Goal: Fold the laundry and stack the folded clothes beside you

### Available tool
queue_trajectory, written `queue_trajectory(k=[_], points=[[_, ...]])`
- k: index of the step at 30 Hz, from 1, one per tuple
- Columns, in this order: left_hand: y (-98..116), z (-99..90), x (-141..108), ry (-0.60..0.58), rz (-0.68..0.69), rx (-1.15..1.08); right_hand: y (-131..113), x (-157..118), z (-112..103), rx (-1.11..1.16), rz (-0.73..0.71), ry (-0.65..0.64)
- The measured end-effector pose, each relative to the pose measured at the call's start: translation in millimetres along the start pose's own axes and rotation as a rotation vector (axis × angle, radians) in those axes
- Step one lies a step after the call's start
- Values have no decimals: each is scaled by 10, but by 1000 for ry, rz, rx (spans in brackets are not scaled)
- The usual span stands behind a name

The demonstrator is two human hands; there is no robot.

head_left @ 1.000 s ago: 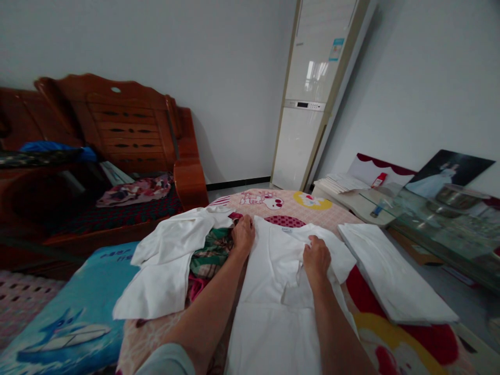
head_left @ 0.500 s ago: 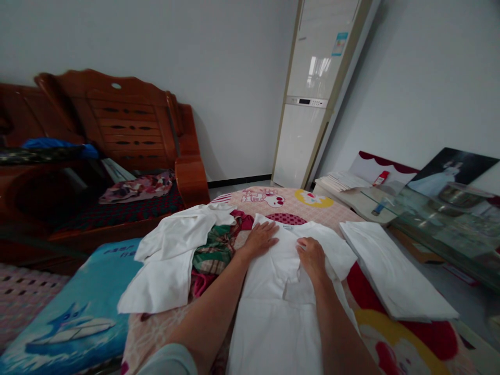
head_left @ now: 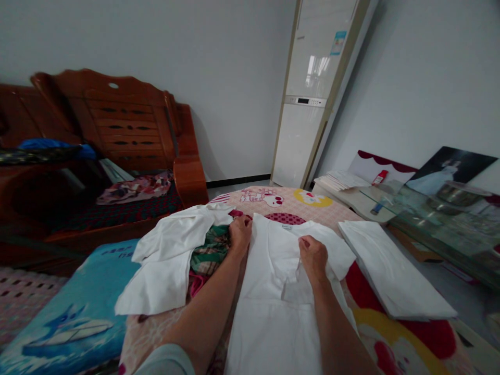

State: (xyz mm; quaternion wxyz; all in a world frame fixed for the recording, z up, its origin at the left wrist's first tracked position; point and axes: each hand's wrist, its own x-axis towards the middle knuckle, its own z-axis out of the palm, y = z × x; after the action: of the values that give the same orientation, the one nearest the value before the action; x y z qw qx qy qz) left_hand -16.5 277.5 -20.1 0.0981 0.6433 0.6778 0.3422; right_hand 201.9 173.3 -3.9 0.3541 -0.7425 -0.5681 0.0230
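Note:
A white short-sleeved T-shirt lies spread on the patterned table cover, its collar with a small label at the far end and part of its middle folded over. My left hand is closed beside the shirt's upper left edge, over a green and dark red plaid cloth. Whether its curled fingers grip any fabric is hidden. Above the shirt's right upper part, my right hand is closed with thumb and fingertips together; what they pinch, if anything, I cannot make out.
Another white garment lies crumpled at the left, and a folded white one at the right. A blue cushion is at the lower left, near a wooden sofa. A glass table stands on the right.
My left hand has come off the shirt's shoulder, moved left to the edge, and gone from flat to curled. My right hand has lifted slightly and closed more. The shirt looks unchanged.

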Motion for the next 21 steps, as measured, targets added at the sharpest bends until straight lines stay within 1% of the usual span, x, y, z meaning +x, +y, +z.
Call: queue_trajectory(k=[3, 6, 8, 11, 13, 17, 21], points=[[19, -6, -12, -73, -23, 65, 14, 2, 10, -33, 6, -23], [32, -5, -24, -114, -19, 120, 31, 6, 24, -60, 11, -50], [41, -5, -29, -105, 8, 137, 37, 8, 32, -68, 12, -61], [61, -8, -37, -80, 97, 141, 40, 9, 39, -78, 10, -65], [80, -9, -42, -99, 120, 159, 41, 8, 40, -82, 12, -64], [137, -22, -46, -183, 62, 262, 43, 8, 41, -86, 13, -72], [190, -25, -31, -226, 63, 353, 40, 9, 40, -94, 20, -81]])
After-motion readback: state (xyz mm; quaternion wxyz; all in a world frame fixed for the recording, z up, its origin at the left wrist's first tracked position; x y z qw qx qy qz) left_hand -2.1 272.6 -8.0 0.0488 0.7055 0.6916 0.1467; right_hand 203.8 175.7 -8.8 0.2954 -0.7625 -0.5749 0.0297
